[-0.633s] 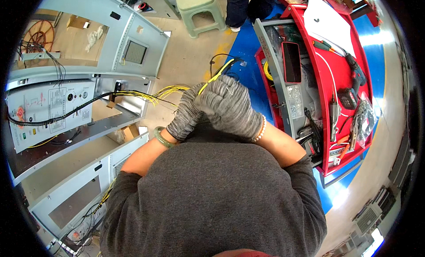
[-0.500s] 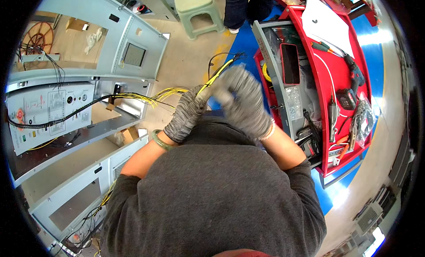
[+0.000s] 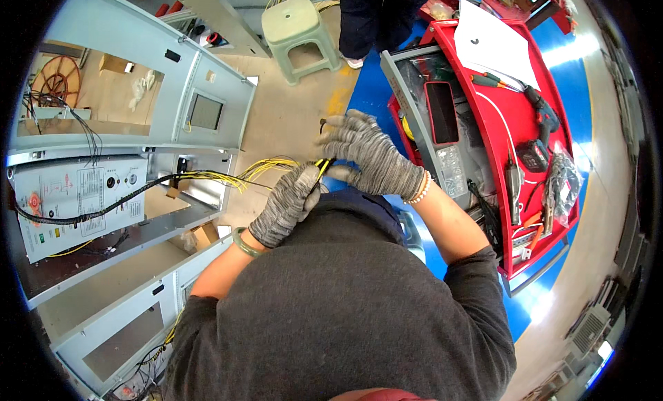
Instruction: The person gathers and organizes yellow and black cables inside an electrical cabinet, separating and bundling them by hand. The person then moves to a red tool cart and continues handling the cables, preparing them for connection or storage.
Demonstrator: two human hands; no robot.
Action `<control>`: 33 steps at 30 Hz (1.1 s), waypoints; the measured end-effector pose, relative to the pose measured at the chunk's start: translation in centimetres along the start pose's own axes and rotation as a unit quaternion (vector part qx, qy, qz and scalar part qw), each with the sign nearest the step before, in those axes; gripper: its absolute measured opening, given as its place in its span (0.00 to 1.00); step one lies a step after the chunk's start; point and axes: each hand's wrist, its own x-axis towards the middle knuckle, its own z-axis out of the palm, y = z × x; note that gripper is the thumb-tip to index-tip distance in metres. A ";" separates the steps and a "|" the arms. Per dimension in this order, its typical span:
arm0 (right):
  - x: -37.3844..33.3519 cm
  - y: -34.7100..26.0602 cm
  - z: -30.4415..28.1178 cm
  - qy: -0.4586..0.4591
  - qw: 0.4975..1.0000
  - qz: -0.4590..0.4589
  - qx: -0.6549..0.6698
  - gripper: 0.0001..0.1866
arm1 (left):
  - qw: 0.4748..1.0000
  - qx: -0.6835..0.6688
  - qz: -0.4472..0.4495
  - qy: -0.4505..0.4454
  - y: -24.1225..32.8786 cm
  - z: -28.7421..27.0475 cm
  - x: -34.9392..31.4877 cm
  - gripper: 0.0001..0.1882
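Note:
My left hand, in a grey knit glove, is closed around a bundle of yellow and black wires. The bundle runs in from the cabinet on the left, where a thick black harness carries it across a white panel. A short yellow-and-black stretch shows above my left thumb. Just right of it, my right hand, gloved alike, has its fingers stretched out and apart, the thumb close to the wires. A short black wire piece shows by its fingertips; the rest of the wire ends are hidden.
At left stands a grey metal cabinet with open frames. A pale green stool is ahead, beside a person's dark-trousered legs. On the right, a red tool cart has an open drawer with a phone; a cordless drill lies on top.
My right hand was blurred over the wires and now shows spread fingers. The loose wire ends that pointed up and right no longer show. My left hand keeps hold of the bundle.

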 end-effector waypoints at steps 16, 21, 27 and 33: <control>0.6 1.1 0.4 -0.174 0.982 0.024 0.075 0.12 | 0.959 0.176 0.191 0.112 -0.7 0.6 0.1 0.17; 1.6 1.1 -2.9 -0.245 0.962 0.068 0.100 0.12 | 0.897 0.384 0.198 0.090 -1.4 0.1 0.4 0.19; 2.5 1.9 -2.7 -0.202 0.969 0.021 0.139 0.11 | 0.964 -0.164 -0.080 -0.194 2.0 -1.4 -0.4 0.23; 2.3 1.7 -2.8 -0.141 0.975 -0.018 0.170 0.12 | 0.957 -0.230 -0.057 -0.165 2.4 -0.5 -0.4 0.22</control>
